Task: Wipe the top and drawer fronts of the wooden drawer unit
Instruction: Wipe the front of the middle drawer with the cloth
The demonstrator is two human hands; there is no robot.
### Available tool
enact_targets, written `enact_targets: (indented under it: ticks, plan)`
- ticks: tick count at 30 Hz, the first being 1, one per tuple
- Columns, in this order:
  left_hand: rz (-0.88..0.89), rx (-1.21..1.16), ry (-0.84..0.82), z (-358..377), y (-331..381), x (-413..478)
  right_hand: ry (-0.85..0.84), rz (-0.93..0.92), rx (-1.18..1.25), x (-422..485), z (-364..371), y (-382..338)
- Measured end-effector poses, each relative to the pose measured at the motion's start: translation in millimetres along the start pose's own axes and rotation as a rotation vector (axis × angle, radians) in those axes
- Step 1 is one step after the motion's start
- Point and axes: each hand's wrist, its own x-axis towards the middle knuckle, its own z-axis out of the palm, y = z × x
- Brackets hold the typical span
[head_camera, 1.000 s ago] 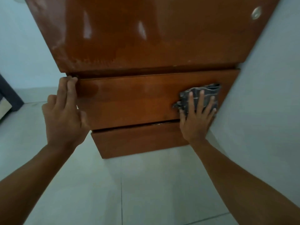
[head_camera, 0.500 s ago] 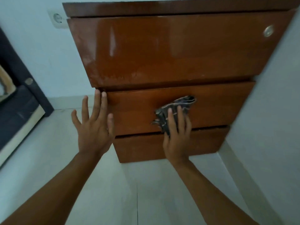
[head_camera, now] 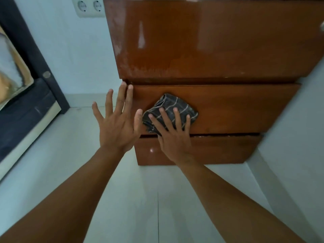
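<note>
Here, right hand [head_camera: 175, 142] pressing cloth [head_camera: 169, 102], middle drawer [head_camera: 236, 109]

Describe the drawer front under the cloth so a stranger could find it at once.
Start at the wooden drawer unit right of the wall sockets. Three fronts are stacked on it; take the middle drawer front. It alone has the dark checked cloth pressed flat on it by the right hand.

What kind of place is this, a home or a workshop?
Most likely a room in a home, perhaps a bedroom. A glossy brown wooden drawer unit stands in a corner of pale walls, a white double wall socket sits beside it, and the floor is pale tile.
</note>
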Motion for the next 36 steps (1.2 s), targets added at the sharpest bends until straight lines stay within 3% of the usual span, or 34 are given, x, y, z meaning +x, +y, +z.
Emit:
enact_targets:
  ticks: [3,12,16,18,21,23,29,32,36]
  plan:
    - [-0.012,-0.013,0.007,-2,6,14,-0.008,0.020,-0.070,-11,-12,47]
    - [-0.069,-0.043,0.005,16,22,4,-0.080,0.305,-0.217,-46,-56,185]
    - [-0.070,-0.035,-0.018,13,21,4,0.017,0.619,-0.020,-64,-80,224]
    - [-0.066,-0.018,-0.027,11,20,3,0.082,0.691,0.144,-67,-91,228]
    - [-0.071,-0.015,-0.044,9,20,3,0.189,0.631,0.217,-55,-105,209]
    - [-0.074,-0.023,-0.045,10,20,2,0.231,0.497,0.202,-39,-111,183]
    - [-0.064,-0.014,-0.029,12,16,2,0.025,0.059,0.075,26,-102,94]
    - [-0.060,-0.011,-0.019,14,13,3,-0.022,0.080,0.001,28,-89,91]
    - [-0.054,-0.010,-0.020,12,12,2,-0.011,0.172,-0.087,5,-88,141]
